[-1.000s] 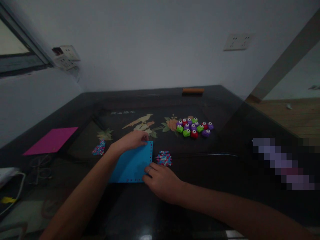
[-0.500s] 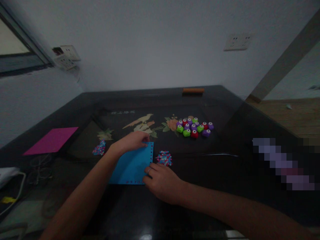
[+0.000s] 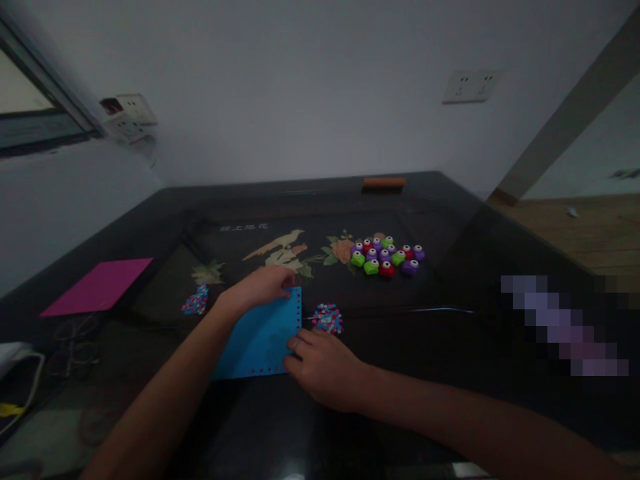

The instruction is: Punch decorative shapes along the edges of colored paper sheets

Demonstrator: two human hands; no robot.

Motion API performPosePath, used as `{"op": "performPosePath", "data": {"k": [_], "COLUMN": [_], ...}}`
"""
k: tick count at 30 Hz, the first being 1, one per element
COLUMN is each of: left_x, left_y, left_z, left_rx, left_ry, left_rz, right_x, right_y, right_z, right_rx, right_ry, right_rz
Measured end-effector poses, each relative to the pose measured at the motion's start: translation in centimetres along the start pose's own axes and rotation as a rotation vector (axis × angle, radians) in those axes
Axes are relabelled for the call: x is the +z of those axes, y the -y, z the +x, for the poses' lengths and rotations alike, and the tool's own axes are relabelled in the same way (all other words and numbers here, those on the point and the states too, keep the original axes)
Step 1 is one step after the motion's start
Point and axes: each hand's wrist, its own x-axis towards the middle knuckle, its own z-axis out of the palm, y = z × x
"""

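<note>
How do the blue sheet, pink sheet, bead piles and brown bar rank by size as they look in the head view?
1. Blue sheet, though partly covered
2. Pink sheet
3. Right bead pile, left bead pile and brown bar: too close to rank

The sheet [image 3: 263,337] is bright blue, dotted with small dark marks along its right and lower edges, while the two bead piles, one right [image 3: 327,319] and one left [image 3: 196,300], mix pink, blue and white. Green, purple and red run through the cluster of eyed pieces [image 3: 384,256], each eye white with a dark centre. The black surface [image 3: 410,347] bears a tan bird, peachy blossoms, green leaves and pale lettering, against a magenta sheet [image 3: 97,287] and an orange-brown bar [image 3: 384,183].
</note>
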Motion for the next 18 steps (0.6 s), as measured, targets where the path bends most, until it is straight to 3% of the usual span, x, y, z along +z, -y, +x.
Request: {"op": "performPosePath", "data": {"k": [18], "left_x": [-0.16], "left_y": [-0.69], "left_z": [-0.23], "left_rx": [-0.005], "left_ry": [-0.002], "left_rz": [0.021], "right_x": [0.25], "right_y": [0.02], "right_z": [0.03], "right_rx": [-0.01], "right_ry": [-0.018], "right_rz": [0.0]}}
